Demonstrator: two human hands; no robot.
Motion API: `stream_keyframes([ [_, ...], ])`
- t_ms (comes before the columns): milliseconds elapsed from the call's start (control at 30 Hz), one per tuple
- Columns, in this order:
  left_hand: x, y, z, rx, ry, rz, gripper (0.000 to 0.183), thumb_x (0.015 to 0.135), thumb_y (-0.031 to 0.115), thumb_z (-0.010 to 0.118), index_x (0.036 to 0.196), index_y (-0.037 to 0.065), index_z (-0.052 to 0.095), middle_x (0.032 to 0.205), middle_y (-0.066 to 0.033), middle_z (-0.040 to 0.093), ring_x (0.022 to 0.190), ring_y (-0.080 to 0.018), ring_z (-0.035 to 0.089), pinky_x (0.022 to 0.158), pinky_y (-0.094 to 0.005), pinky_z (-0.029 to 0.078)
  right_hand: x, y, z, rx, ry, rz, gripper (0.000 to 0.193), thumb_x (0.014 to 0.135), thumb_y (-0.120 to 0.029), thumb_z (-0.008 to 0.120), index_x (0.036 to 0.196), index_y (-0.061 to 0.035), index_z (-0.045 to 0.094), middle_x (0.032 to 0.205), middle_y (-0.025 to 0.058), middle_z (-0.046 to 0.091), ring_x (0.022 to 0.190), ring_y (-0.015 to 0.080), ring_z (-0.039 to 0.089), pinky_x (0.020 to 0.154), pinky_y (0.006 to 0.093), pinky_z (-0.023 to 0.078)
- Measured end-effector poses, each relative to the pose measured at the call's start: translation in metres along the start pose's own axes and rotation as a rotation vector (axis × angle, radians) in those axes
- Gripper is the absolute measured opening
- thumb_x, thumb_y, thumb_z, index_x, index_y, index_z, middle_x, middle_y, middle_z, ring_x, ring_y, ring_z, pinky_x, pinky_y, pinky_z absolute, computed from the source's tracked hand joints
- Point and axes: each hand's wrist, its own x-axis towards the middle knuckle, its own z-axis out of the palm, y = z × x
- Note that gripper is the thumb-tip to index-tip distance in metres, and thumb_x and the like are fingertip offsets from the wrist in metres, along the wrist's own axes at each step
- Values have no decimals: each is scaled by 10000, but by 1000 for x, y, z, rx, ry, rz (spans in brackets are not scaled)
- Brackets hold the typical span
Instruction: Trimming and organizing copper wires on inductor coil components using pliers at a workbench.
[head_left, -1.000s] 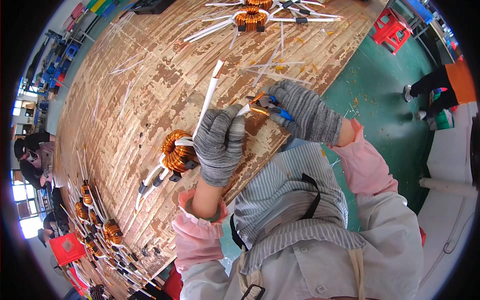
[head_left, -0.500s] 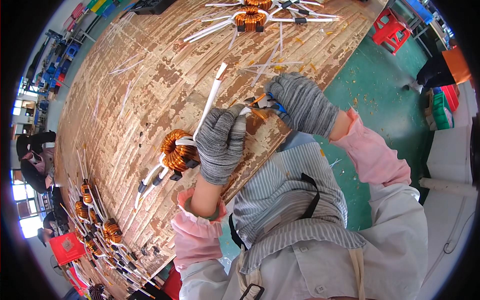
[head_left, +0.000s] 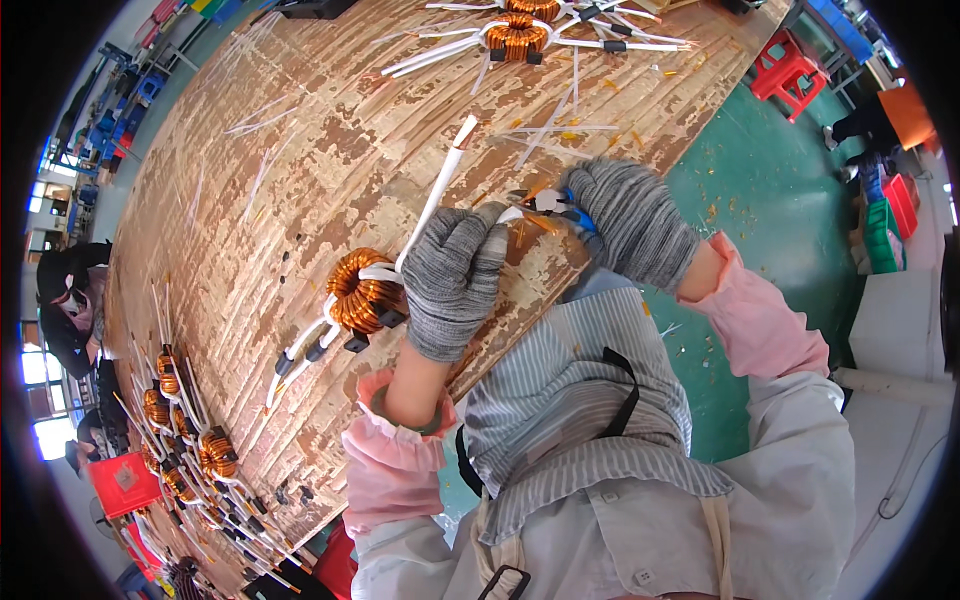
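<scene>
My left hand (head_left: 452,280), in a grey knit glove, grips the white sleeved leads of a copper-wound ring coil (head_left: 362,292) that rests on the worn wooden table (head_left: 300,150). One long white lead (head_left: 436,195) sticks up and away from the hand. My right hand (head_left: 632,222), also gloved in grey, holds small pliers with blue handles (head_left: 553,205). Their tips meet a lead end right at my left fingers. More white leads with black sleeves (head_left: 300,350) trail from the coil toward the left.
Another copper coil with spread white leads (head_left: 520,35) lies at the table's far edge. Several finished coils (head_left: 190,440) are lined along the lower left. A person in black (head_left: 70,300) sits at the left. Red stools (head_left: 790,65) stand on the green floor.
My right hand with the pliers has stayed against the lead end at my left fingers, shifting only slightly. The person at the far right has moved further out of view.
</scene>
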Motion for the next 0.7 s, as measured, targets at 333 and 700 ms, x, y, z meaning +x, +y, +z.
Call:
stream_keyframes([
  [333,1,3,-2,-10,40,23,161,780,93,649,934,49,662,696,-93,543,623,-239,544,580,-333,443,-8,-3,-1,1335,-611,396,310,855,-299,580,957,-6,563,790,163,613,700,303,617,660,358,505],
  [700,0,2,0,-39,-12,17,163,801,50,619,962,38,645,691,-67,519,631,-193,510,596,-301,421,-13,-3,10,777,-92,231,321,874,-305,576,1039,-30,554,857,134,615,805,246,610,708,344,475],
])
